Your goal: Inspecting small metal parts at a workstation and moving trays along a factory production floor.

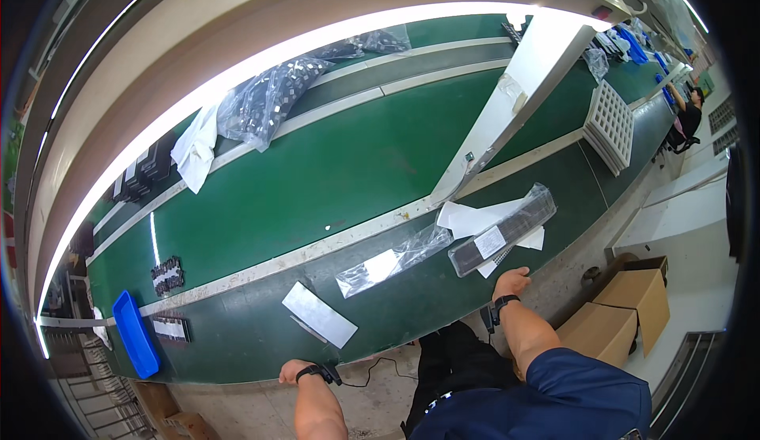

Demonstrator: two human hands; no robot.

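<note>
My left hand (pixel 293 371) is at the near edge of the green bench, fingers curled in, with no object showing in it. Beyond it on the bench lies a flat white rectangular sheet or panel (pixel 321 315). At the bench edge further right is my right hand (pixel 512 282), also curled, with nothing visible in it. Just past that hand, a long clear-wrapped pack (pixel 507 230) with a white label rests across white papers (pixel 475 217) and a spiral notebook (pixel 495 264). Left of the pack lies a clear plastic bag (pixel 396 259) with a white label or paper.
A blue tray (pixel 136 334) and small dark parts (pixel 170 328) are at the left. A slanted white post (pixel 507 108) rises from the bench. Stacked white grid trays (pixel 609 127) stand right; bags of dark parts (pixel 273 100) lie across the belt. Cardboard boxes (pixel 602 333) are beside me.
</note>
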